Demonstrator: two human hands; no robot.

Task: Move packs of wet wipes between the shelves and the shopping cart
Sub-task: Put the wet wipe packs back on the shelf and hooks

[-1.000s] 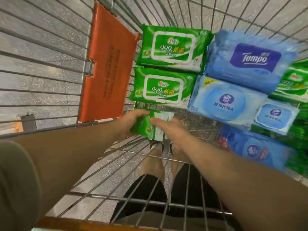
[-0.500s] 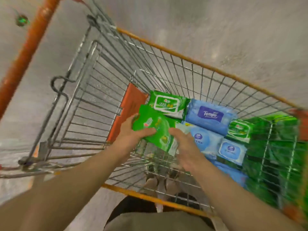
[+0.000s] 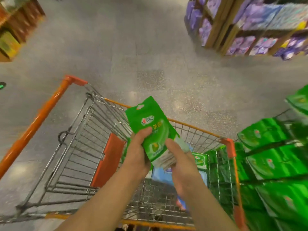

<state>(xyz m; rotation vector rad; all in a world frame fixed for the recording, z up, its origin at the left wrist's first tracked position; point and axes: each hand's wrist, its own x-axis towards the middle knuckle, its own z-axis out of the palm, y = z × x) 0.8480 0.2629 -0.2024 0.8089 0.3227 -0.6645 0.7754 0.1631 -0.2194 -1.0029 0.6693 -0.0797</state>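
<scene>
The left hand (image 3: pixel 136 152) grips the lower left edge of a flat green plastic pack of wet wipes (image 3: pixel 152 130), thumb curled over its printed face. The right hand (image 3: pixel 179 161) holds the pack's lower right corner from beneath, fingers wrapped round the pale end. Between the two hands the pack stands nearly upright, its hang-hole tab uppermost, raised above the basket of the wire shopping cart with orange trim (image 3: pixel 230 147).

Down in the basket, partly hidden by the wrists, lie more packs: a green-and-white pack (image 3: pixel 200 160) and a pale blue pack (image 3: pixel 160 172) beneath it. An orange plastic flap (image 3: pixel 108 159) hangs on the inner grid. Just beside the cart on the right, shelf rows of green wipe packs (image 3: pixel 266 157) sit stacked and blurred.

Judging from this, the work is midway: one pack is lifted clear of the cart and seems bound for the green rows on the right, while several packs remain in the basket to be moved.
</scene>
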